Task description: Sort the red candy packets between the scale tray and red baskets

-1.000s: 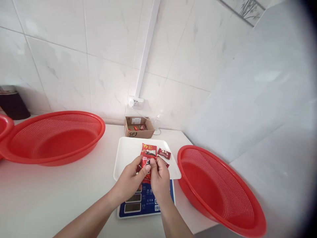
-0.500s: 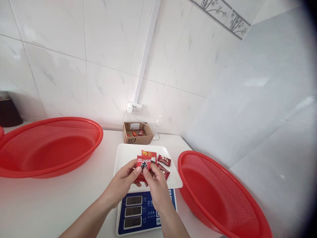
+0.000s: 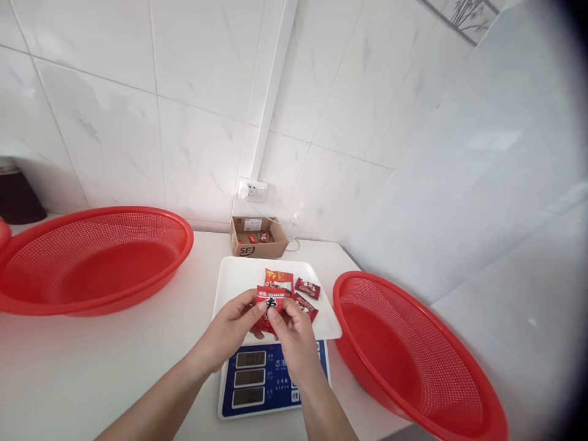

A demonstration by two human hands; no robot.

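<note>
Between my left hand [image 3: 239,318] and my right hand [image 3: 293,326] is a small red snack packet [image 3: 270,305] with black lettering and a white band along its top. Both thumbs press on its front, and the other fingers go behind it. The packet is over the white pan [image 3: 234,278] of a digital scale [image 3: 250,409] with a blue panel. On the pan, beyond my hands, lies a red packet with yellow lettering [image 3: 281,278]. To its right rest two dark red packets, one farther back [image 3: 307,288] and one [image 3: 305,306] partly behind my right hand.
Red plastic baskets stand at the left [image 3: 124,300] and right [image 3: 349,343]. Behind the scale sits a cardboard box [image 3: 261,249] with a few small packets inside. A clear bottle [image 3: 293,225] is beside it, below a wall socket [image 3: 252,190]. A dark container [image 3: 19,195] stands far left.
The view has shifted slightly, so the box, scale and baskets appear a little higher. Both hands keep hold of the packet, with only small finger movement.
</note>
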